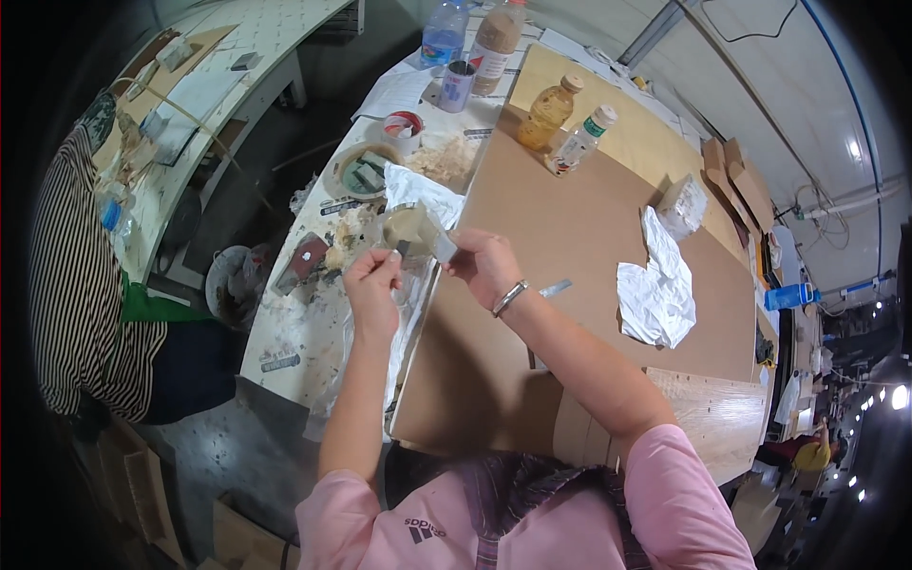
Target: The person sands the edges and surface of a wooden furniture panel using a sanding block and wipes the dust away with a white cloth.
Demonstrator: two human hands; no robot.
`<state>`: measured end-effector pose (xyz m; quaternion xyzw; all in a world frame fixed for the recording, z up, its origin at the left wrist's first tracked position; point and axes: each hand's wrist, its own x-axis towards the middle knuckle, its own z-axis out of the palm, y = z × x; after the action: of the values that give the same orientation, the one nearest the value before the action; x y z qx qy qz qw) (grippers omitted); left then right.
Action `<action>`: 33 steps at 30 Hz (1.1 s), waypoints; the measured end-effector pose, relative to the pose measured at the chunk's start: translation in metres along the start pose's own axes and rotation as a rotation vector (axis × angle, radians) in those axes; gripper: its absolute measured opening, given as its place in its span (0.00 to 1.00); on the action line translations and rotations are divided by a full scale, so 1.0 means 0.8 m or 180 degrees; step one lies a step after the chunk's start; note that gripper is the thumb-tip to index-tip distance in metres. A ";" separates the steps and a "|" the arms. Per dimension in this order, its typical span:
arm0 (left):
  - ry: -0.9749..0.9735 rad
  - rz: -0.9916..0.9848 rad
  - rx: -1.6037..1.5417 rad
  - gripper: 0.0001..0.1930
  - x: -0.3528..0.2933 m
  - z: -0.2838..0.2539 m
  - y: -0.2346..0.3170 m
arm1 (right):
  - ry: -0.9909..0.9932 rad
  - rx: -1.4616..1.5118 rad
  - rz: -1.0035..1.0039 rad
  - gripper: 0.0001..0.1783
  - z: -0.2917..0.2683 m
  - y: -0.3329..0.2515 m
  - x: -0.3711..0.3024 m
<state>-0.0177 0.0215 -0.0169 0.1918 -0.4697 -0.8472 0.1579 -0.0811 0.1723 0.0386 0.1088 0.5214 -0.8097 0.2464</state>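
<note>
The left hand (373, 274) is nearly closed, thumb and fingertips pinched together at a small, flat dark piece (402, 248). The right hand (486, 269), curled half-shut and wearing a smooth metal bracelet (510, 298), grips a thin, pale, stiff-looking piece (444, 249) between thumb and forefinger. This pale piece lies between the two hands, over the near edge of a brown board; it is tilted, its long axis slanting from far left to near right. Just beyond the fingers is a translucent tan, rounded thing (406, 224); whether either hand touches it, I cannot tell.

Behind it spreads wrinkled white cloth or paper (427, 197), next to fluffy beige scraps (446, 161) and a round tan dish (340, 171) with flat greenish pieces inside. To the right, the smooth, matt brown board (589, 237) bears a narrow metal strip (556, 287), a creased white sheet (657, 290), a rough white block (682, 207) and a rounded amber bottle (548, 114).
</note>
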 end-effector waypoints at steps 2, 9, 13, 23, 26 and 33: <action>0.0141 0.0115 -0.0105 0.04 0.007 -0.007 0.001 | 0.0001 -0.0043 0.0014 0.07 -0.003 0.000 -0.002; -0.0059 -0.0009 0.0034 0.03 -0.013 -0.002 -0.004 | 0.0097 -0.0253 0.0075 0.10 -0.004 -0.001 -0.008; 0.0082 0.0214 0.0079 0.03 -0.009 -0.001 0.000 | 0.0134 -0.0208 0.0029 0.09 -0.011 0.003 -0.005; 0.0102 0.0474 0.0403 0.04 0.002 -0.003 -0.011 | 0.0175 -0.0274 0.0102 0.09 -0.010 -0.001 -0.011; 0.0119 0.0284 0.0447 0.04 0.018 -0.009 -0.014 | 0.0245 -0.0407 0.0037 0.09 -0.017 -0.018 -0.010; -0.0031 0.0070 0.0857 0.05 0.036 -0.002 -0.006 | 0.0366 -0.0587 -0.0115 0.12 -0.039 -0.052 -0.016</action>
<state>-0.0428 0.0099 -0.0270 0.2019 -0.5820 -0.7756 0.1377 -0.0938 0.2181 0.0632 0.1225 0.6089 -0.7550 0.2104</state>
